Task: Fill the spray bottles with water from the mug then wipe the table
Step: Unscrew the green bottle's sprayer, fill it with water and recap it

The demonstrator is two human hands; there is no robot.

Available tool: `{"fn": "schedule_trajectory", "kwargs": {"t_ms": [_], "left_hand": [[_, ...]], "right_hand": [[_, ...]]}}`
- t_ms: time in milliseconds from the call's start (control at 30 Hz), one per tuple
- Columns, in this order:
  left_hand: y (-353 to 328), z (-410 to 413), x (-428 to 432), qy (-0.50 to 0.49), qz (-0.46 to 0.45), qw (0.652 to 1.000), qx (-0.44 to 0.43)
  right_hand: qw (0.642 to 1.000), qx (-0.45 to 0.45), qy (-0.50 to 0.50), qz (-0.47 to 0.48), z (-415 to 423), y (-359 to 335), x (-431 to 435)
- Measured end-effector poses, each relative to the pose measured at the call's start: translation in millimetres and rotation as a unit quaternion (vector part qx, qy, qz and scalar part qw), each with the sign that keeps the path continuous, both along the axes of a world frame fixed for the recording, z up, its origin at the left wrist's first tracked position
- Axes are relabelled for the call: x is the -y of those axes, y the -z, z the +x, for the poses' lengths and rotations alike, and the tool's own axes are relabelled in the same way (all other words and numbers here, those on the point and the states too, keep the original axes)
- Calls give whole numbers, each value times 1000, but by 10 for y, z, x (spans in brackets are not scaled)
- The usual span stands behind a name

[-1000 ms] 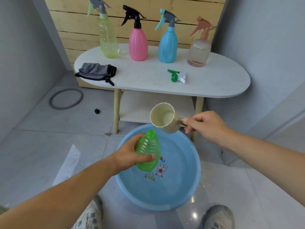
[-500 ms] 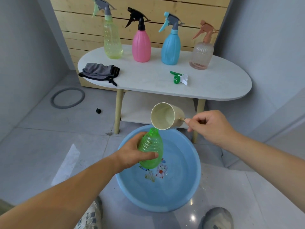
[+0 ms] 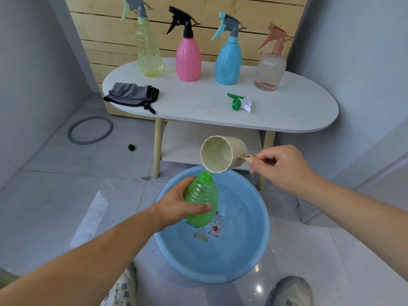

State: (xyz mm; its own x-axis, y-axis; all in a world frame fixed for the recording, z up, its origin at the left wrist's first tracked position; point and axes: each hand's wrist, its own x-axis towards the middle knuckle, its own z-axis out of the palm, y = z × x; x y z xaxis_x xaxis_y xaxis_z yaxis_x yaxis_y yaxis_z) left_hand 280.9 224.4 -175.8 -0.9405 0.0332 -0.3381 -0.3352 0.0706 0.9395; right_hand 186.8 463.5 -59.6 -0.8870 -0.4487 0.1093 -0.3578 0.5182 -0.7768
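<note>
My left hand [image 3: 176,206] grips a green bottle [image 3: 202,197] without its cap, held over a blue basin [image 3: 251,246] on the floor. My right hand [image 3: 284,168] holds a cream mug [image 3: 223,154] by its handle, tipped on its side with its rim right at the bottle's mouth. The bottle's green and white spray head [image 3: 239,102] lies on the white table [image 3: 298,111]. A grey cloth [image 3: 132,93] lies at the table's left end.
Four capped spray bottles stand along the table's back: yellow [image 3: 149,54], pink [image 3: 188,60], blue [image 3: 228,60], clear pinkish [image 3: 269,70]. A grey ring [image 3: 90,130] and a small black piece [image 3: 131,147] lie on the floor. My shoes flank the basin.
The mug has tipped further, from slanted to lying almost on its side, and its rim has come down to the green bottle's mouth. The bottle has stayed over the basin.
</note>
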Motion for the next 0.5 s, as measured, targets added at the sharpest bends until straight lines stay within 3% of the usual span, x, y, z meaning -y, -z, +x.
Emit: {"fn": "schedule_trajectory", "kwargs": {"t_ms": [500], "left_hand": [[48,-8,12,-7,-2,1000,2]], "right_hand": [[998,-58,-13,15,-58,53,-36]]}}
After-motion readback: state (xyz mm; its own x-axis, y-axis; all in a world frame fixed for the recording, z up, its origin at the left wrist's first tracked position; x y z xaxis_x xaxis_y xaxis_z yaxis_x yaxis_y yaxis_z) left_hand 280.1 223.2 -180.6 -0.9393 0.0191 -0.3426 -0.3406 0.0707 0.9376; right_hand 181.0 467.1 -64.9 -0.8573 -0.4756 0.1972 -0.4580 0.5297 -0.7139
